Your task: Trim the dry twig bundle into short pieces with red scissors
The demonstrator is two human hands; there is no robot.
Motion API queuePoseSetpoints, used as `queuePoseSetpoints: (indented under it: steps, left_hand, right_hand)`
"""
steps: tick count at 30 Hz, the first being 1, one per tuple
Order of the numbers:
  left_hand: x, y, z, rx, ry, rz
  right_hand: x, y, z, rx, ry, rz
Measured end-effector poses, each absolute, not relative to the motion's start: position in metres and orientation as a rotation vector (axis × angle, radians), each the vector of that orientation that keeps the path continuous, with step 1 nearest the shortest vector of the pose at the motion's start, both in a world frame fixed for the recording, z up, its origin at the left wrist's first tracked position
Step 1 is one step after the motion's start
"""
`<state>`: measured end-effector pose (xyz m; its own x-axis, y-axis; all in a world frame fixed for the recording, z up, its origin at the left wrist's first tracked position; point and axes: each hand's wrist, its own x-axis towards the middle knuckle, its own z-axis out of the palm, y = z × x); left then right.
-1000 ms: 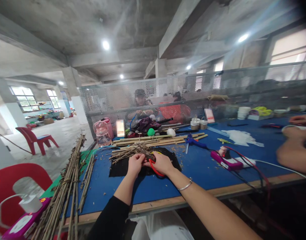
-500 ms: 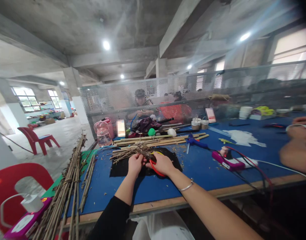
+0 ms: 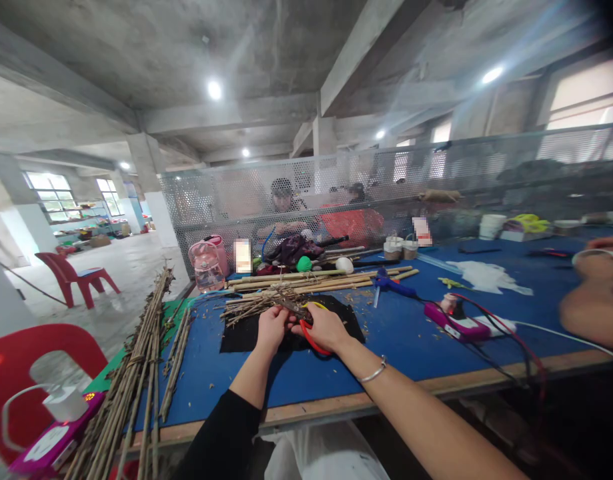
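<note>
My right hand [image 3: 328, 327] is closed around pruning shears with red and yellow handles [image 3: 312, 343]. Their dark blades point left, toward my other hand. My left hand [image 3: 271, 331] pinches a thin twig [image 3: 282, 301] close to the blades; its lower end is hidden by the fingers. Both hands are over a black cloth [image 3: 232, 343]. A pile of short cut twigs [image 3: 243, 308] lies on that cloth, just beyond my left hand.
Long sticks [image 3: 145, 363] hang over the table's left edge. Bamboo rods [image 3: 331, 285] lie behind the cloth. A blue glue gun [image 3: 396, 287] and a purple power strip [image 3: 459, 325] with cables are at right. A co-worker's hands [image 3: 599, 293] show at far right.
My hands stay almost in the same place. The shears and the twig between my hands have shifted and turned slightly.
</note>
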<state>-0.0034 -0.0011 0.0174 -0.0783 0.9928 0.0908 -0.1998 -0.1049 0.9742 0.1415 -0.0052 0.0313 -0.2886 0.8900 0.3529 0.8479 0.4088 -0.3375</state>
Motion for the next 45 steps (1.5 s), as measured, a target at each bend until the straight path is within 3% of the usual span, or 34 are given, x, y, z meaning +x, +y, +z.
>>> queuePoseSetpoints:
  steps: [21,30,45]
  left_hand:
    - [-0.0045,-0.0007,0.0170,1.154,1.161,1.458]
    - [-0.0068,0.0008,0.0111,1.378,1.234,1.439]
    - [-0.0045,0.0019,0.0159,1.131,1.200,1.505]
  right_hand:
    - [0.1438,-0.0057,0.0381,-1.656,-2.149,0.218]
    - [0.1434,-0.0026,0.0305,-1.531,-2.166,0.073]
    - [0.1434,-0.0025,0.0320,-1.583,-2.166,0.086]
